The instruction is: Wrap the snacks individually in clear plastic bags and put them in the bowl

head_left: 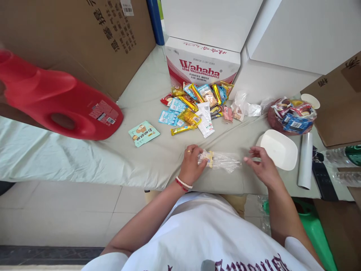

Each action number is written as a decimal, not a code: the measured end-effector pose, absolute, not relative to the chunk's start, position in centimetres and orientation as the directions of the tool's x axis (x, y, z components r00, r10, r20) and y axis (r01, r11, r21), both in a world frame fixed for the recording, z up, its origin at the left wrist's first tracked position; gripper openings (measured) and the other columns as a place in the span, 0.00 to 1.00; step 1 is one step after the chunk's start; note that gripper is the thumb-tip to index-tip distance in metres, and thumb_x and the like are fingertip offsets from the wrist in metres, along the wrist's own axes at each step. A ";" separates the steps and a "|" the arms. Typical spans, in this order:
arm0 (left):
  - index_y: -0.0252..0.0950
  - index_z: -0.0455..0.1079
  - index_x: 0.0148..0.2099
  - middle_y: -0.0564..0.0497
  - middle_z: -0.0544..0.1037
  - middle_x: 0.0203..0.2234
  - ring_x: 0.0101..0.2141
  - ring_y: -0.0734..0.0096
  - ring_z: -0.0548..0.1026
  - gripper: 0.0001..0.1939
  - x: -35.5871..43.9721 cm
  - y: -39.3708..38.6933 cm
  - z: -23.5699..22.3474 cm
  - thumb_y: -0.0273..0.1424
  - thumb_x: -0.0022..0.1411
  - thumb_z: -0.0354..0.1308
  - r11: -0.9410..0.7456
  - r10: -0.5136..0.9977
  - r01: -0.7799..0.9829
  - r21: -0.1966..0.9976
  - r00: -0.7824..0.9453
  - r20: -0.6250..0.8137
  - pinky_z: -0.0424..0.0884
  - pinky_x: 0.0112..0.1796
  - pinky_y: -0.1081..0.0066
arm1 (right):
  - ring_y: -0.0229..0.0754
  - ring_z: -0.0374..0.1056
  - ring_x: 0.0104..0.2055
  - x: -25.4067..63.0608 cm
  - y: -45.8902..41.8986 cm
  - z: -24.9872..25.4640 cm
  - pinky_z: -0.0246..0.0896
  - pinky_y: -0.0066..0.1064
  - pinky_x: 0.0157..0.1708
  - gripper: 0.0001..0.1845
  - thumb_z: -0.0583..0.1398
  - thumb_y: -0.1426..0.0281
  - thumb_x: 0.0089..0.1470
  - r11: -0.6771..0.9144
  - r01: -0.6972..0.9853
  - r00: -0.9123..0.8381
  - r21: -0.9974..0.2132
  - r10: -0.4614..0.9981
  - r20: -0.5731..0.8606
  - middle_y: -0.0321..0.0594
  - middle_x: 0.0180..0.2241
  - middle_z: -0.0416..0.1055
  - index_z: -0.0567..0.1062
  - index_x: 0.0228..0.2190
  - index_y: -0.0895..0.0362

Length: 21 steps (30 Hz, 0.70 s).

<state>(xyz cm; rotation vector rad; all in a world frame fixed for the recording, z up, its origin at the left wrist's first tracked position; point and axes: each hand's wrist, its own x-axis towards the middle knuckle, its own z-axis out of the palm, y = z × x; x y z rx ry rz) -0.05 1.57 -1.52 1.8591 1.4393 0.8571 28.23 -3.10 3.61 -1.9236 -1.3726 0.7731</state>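
Note:
My left hand (193,162) is closed on one end of a clear plastic wrapper (225,161) that has a small yellow label. The wrapper lies crinkled on the cloth-covered table, stretching to the right. Just past its far end, my right hand (262,165) hovers with fingers apart and nothing in them. Beside the right hand sits a white plastic bowl (282,148). Beyond the hands lies a heap of packaged snacks (194,101) in yellow, blue, white and red wrappers. A flat mint-green packet (144,133) rests to the left of the heap.
A big red detergent bottle (62,101) lies on the left near a brown cardboard box (84,41). A Wahaha carton (202,64) stands behind the snacks. On the right are a filled snack bowl (291,116), a white roll (305,162), a black object (324,180) and clear bottles (342,155).

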 end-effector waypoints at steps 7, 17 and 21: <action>0.37 0.71 0.48 0.40 0.67 0.53 0.57 0.52 0.67 0.16 -0.3 1.5 -1.7 0.31 0.57 0.66 -0.151 0.986 0.565 0.811 0.148 0.081 0.68 0.57 0.51 | 0.44 0.69 0.32 27.3 -2.7 1.2 0.66 0.38 0.39 0.23 0.60 0.60 0.55 -0.223 0.699 0.047 -0.679 0.962 -0.267 0.41 0.35 0.77 0.77 0.50 0.54; 0.34 0.65 0.58 0.40 0.72 0.49 0.53 0.51 0.71 0.34 -0.2 2.0 -2.3 0.37 0.51 0.71 -0.034 0.999 0.622 0.782 0.047 0.006 0.69 0.55 0.51 | 0.54 0.66 0.53 26.0 -0.8 2.3 0.62 0.45 0.53 0.32 0.60 0.51 0.58 -0.137 0.792 0.071 -0.594 0.988 -0.135 0.50 0.49 0.74 0.70 0.58 0.55; 0.35 0.68 0.46 0.41 0.72 0.46 0.53 0.50 0.70 0.26 0.0 2.0 -2.2 0.37 0.47 0.73 -0.029 1.000 0.647 0.762 0.020 0.021 0.69 0.55 0.53 | 0.53 0.65 0.49 22.5 -0.8 1.6 0.61 0.44 0.52 0.11 0.60 0.63 0.58 -0.057 0.889 -0.061 -0.454 0.969 -0.241 0.47 0.41 0.72 0.77 0.40 0.55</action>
